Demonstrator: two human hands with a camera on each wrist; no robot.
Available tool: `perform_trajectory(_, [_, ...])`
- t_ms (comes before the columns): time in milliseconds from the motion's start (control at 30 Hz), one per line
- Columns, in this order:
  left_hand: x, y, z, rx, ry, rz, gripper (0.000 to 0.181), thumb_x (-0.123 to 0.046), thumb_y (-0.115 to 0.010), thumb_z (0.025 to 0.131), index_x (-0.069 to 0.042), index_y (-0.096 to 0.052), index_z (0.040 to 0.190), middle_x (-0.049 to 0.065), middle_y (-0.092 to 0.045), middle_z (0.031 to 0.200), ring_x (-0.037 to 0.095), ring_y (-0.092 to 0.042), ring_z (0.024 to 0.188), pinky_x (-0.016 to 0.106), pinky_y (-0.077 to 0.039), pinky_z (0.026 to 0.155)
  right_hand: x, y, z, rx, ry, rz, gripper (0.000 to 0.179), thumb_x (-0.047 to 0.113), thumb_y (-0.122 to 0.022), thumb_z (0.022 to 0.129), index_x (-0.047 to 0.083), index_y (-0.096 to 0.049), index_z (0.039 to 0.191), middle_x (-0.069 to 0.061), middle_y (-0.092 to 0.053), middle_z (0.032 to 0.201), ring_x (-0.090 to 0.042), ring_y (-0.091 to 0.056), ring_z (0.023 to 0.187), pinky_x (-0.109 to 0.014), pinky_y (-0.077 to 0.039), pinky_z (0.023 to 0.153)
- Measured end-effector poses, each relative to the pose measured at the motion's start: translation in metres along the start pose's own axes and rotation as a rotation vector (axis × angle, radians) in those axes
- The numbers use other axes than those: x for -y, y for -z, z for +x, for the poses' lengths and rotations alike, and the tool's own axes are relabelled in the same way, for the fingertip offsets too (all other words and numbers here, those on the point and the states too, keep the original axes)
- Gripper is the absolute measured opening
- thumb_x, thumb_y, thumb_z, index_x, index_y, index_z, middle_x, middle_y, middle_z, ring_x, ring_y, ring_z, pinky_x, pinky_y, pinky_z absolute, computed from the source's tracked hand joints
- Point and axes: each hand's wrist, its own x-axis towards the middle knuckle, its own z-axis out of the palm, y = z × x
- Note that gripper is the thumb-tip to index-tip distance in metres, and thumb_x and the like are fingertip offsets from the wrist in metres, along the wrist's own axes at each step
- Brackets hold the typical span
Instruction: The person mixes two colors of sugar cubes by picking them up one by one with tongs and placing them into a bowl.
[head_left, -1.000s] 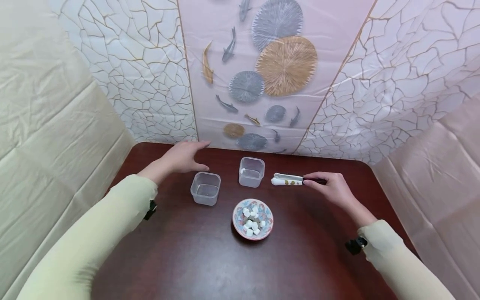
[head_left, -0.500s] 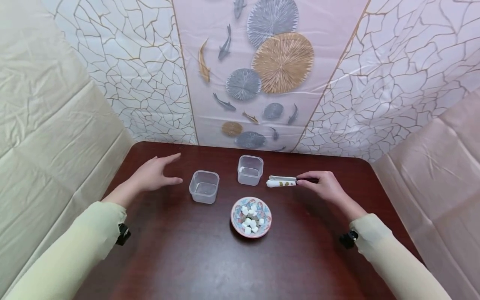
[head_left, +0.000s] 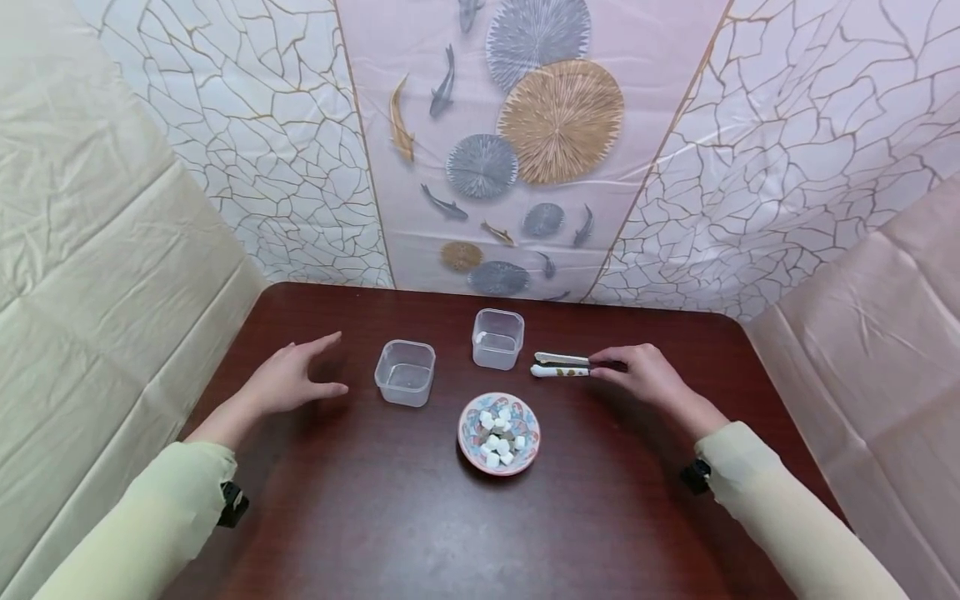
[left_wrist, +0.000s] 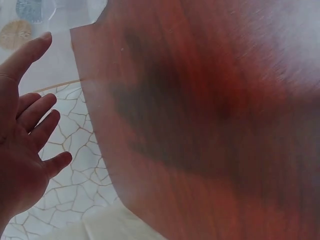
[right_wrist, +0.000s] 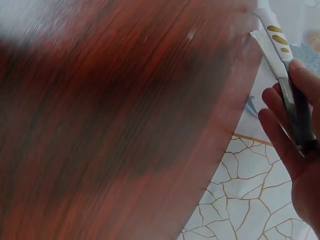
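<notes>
My right hand (head_left: 648, 379) grips small tongs (head_left: 561, 372) with white arms, gold-brown marks and a black handle. Their white tips stand apart with nothing between them, just right of the back clear tub (head_left: 497, 360). A small white piece (head_left: 481, 337) shows inside that tub. In the right wrist view, thumb and fingers hold the tongs' handle (right_wrist: 300, 115). Fingers spread, my left hand (head_left: 281, 382) hovers left of the front clear tub (head_left: 405, 395), touching nothing; the left wrist view also shows this hand (left_wrist: 22, 135) without anything in it.
A patterned bowl (head_left: 467, 457) with several white cubes (head_left: 492, 444) stands in front of the tubs. All stand on a dark red-brown table (head_left: 360, 517). A patterned cloth backdrop (head_left: 420, 233) rises behind the far edge, with pale cloth walls at both sides.
My left hand has drawn back from behind the front tub, moving left and nearer. The tongs' arms have spread wider apart, while the right hand stays almost in place. The view shifts slightly.
</notes>
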Motion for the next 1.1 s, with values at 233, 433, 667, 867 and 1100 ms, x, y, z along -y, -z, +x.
perform_trajectory(233, [-0.004, -0.013, -0.012, -0.048, -0.034, 0.071, 0.089, -0.038, -0.085, 0.091, 0.003, -0.046, 0.159, 0.030, -0.052, 0.155, 0.047, -0.051, 0.144, 0.072, -0.025, 0.122, -0.008, -0.004, -0.001, 0.032, 0.074, -0.172, 0.021, 0.015, -0.085, 0.091, 0.008, -0.083, 0.111, -0.007, -0.082, 0.103, -0.028, -0.079, 0.091, -0.053, -0.060, 0.078])
perform_trajectory(433, [-0.009, -0.023, -0.020, -0.095, -0.054, 0.156, 0.091, -0.040, -0.086, 0.088, -0.002, -0.047, 0.160, 0.026, -0.051, 0.159, 0.044, -0.048, 0.147, 0.072, -0.023, 0.121, -0.018, -0.008, -0.001, 0.063, 0.061, -0.220, 0.022, 0.015, -0.084, 0.092, 0.008, -0.083, 0.112, -0.008, -0.082, 0.105, -0.029, -0.078, 0.092, -0.053, -0.060, 0.077])
perform_trajectory(667, [-0.009, -0.036, -0.030, -0.118, -0.053, 0.200, 0.092, -0.041, -0.088, 0.087, -0.001, -0.048, 0.159, 0.026, -0.052, 0.158, 0.044, -0.049, 0.147, 0.073, -0.025, 0.120, -0.024, -0.014, 0.002, 0.078, 0.057, -0.235, 0.022, 0.015, -0.085, 0.091, 0.008, -0.082, 0.112, -0.008, -0.082, 0.105, -0.029, -0.078, 0.092, -0.053, -0.060, 0.076])
perform_trajectory(867, [-0.006, -0.040, -0.033, -0.118, -0.037, 0.194, 0.091, -0.041, -0.088, 0.086, 0.000, -0.049, 0.158, 0.027, -0.052, 0.158, 0.044, -0.049, 0.147, 0.073, -0.025, 0.120, -0.026, -0.017, 0.004, 0.063, 0.062, -0.234, 0.022, 0.013, -0.085, 0.090, 0.007, -0.082, 0.111, -0.009, -0.082, 0.104, -0.030, -0.078, 0.093, -0.053, -0.059, 0.076])
perform_trajectory(1100, [-0.005, -0.041, -0.034, -0.115, -0.034, 0.192, 0.089, -0.042, -0.088, 0.086, -0.001, -0.052, 0.156, 0.026, -0.054, 0.156, 0.043, -0.051, 0.145, 0.073, -0.027, 0.119, -0.028, -0.020, 0.004, 0.070, 0.058, -0.224, 0.022, 0.009, -0.084, 0.091, 0.005, -0.082, 0.112, -0.011, -0.081, 0.106, -0.032, -0.077, 0.098, -0.054, -0.060, 0.081])
